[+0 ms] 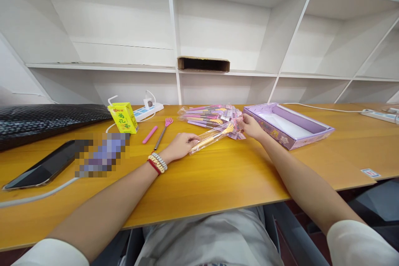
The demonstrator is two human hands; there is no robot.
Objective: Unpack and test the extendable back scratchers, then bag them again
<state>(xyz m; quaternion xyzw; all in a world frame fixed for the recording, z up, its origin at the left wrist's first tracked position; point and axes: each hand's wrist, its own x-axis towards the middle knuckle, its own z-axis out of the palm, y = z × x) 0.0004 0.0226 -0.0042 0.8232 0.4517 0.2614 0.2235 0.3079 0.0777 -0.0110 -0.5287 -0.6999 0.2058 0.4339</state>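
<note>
A yellow back scratcher (213,137) in a clear plastic sleeve stretches between my two hands, just above the table. My left hand (182,146) is closed on the lower left end of the sleeve. At the other end, by the clawed head, my right hand (249,126) pinches the top of the packaging. Right behind it lies a pile of packaged back scratchers (204,115) in pink, purple and yellow. Beyond my left wrist, an unwrapped pink-headed back scratcher (163,132) with a metal rod lies beside a separate pink handle (150,134).
An open purple box (289,126) stands right of the pile. On the left are a yellow drink carton (124,118) with a straw, a white power strip (148,111), a dark phone (46,164) and a blurred-out item (104,154). White shelves (224,25) rise behind, holding a cardboard box (203,65).
</note>
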